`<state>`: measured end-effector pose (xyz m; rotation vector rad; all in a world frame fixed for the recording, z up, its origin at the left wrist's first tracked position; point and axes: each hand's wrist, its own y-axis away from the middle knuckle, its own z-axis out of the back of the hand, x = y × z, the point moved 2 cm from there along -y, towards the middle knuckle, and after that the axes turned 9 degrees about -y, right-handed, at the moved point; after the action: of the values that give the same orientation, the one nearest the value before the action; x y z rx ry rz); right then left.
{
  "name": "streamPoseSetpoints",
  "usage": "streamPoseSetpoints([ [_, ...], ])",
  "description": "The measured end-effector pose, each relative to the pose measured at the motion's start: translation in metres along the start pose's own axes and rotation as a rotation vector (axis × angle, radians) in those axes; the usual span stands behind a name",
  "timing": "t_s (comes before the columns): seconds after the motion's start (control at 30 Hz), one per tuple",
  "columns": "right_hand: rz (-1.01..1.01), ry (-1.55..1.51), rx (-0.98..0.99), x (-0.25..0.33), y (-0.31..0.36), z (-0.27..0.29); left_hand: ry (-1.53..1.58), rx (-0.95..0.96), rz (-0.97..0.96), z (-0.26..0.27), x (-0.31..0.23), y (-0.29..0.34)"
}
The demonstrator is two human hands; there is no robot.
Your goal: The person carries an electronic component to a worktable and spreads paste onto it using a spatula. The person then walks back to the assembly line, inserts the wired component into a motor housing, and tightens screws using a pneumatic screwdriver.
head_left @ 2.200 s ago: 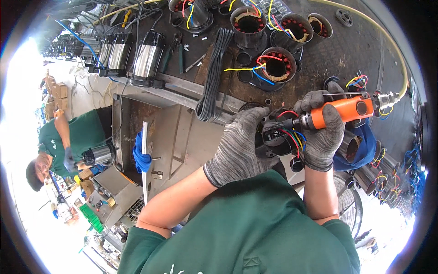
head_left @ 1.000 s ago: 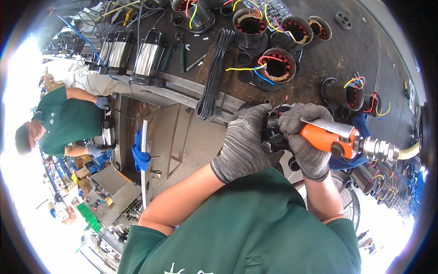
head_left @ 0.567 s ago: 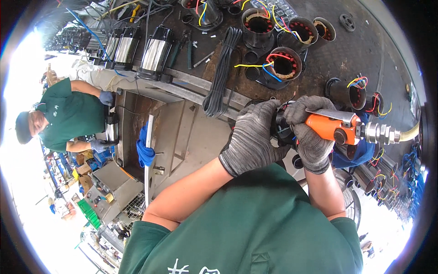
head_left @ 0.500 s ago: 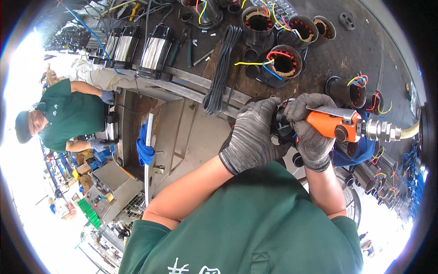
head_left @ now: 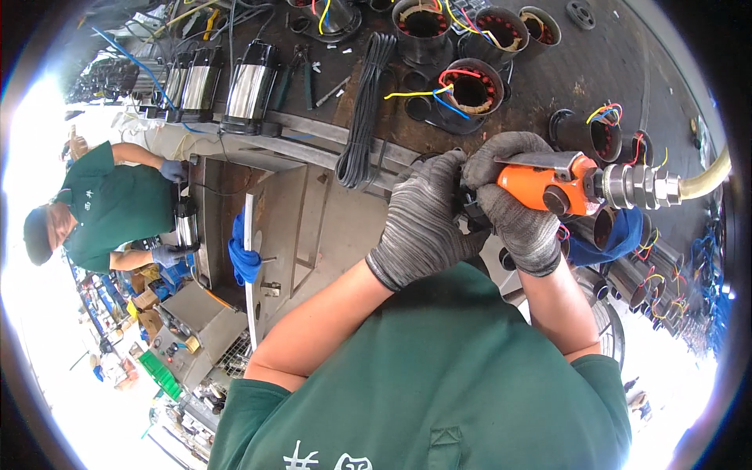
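Note:
In a grey knit work glove, my right hand (head_left: pixel 523 227) is wrapped round an orange air-powered hand tool (head_left: pixel 536 186) with a metal lever along its top. Metal fittings join the tool to a pale air hose (head_left: pixel 709 178) on the right. My left hand (head_left: pixel 421 223), gloved the same way, closes round a dark part (head_left: pixel 472 210) held in front of my chest. The tool's working end meets that part between my hands, and the gloves hide most of both. Just beyond, at the bench edge, a stator housing (head_left: pixel 475 88) stands with red, yellow and blue wires.
More stator housings (head_left: pixel 501 33) stand on the dark bench (head_left: pixel 540 94). A black cable bundle (head_left: pixel 365 117) hangs over its edge, near pliers (head_left: pixel 305 74) and silver motors (head_left: pixel 252 88). A blue cloth (head_left: pixel 615 239) lies right. At left, a co-worker (head_left: pixel 117 207) handles a motor.
The whole view has shifted, so the bench and its things appear further up and left. My hands and the tool sit slightly further left, still together at the dark part.

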<state>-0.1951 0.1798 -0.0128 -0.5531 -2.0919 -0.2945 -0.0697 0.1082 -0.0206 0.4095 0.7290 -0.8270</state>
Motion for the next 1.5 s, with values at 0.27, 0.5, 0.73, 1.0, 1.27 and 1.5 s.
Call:
streamPoseSetpoints([
  [0.27, 0.037, 0.048, 0.010, -0.003, -0.003, 0.005, -0.034, -0.041, -0.037, 0.000, -0.003, 0.000],
  [0.5, 0.039, 0.079, 0.015, -0.005, -0.004, 0.005, 0.076, -0.074, 0.002, 0.005, -0.009, -0.002],
  [0.73, 0.067, 0.113, -0.017, -0.005, -0.004, 0.006, 0.079, -0.097, -0.014, 0.002, -0.007, -0.001],
  [1.0, -0.172, 0.055, 0.005, 0.021, -0.016, -0.001, 0.049, 0.039, 0.007, 0.009, -0.007, -0.003],
  [1.27, -0.172, -0.310, -0.055, -0.002, -0.009, 0.024, 0.002, -0.018, -0.020, 0.008, -0.004, -0.001],
  [1.5, -0.027, -0.044, -0.043, 0.006, -0.004, 0.029, -0.024, -0.075, -0.083, 0.004, 0.000, 0.002],
])
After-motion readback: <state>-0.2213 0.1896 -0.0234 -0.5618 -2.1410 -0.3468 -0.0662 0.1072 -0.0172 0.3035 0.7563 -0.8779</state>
